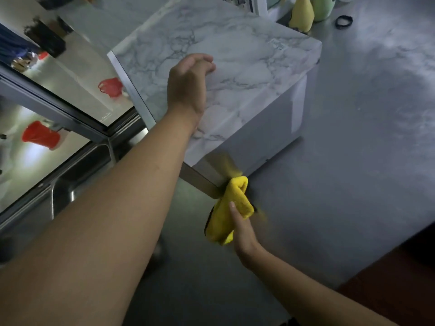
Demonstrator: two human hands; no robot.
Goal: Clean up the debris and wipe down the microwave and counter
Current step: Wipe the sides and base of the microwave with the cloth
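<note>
Counter (pixel 353 161) right of microwave (pixel 235 67) lies open, w/ hair tie (pixel 344 21) far back. Left side tight: sink (pixel 77 175) just beside. Bottles (pixel 322 8) crowd behind.

hidden: right hand (pixel 242 228) fingers behind yellow cloth (pixel 231 214) | blurred: cloth's upper end against microwave (pixel 235 74) corner | cut off: bottles beyond microwave, top edge

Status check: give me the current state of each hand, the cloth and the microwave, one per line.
Left hand: fingers relaxed, resting on the microwave top.
Right hand: grips the yellow cloth.
Yellow cloth: bunched, pressed against the microwave's lower front corner.
Microwave: marble-patterned top, standing on the grey counter; door not visible.
Second yellow cloth: standing bunched behind the microwave.
</note>
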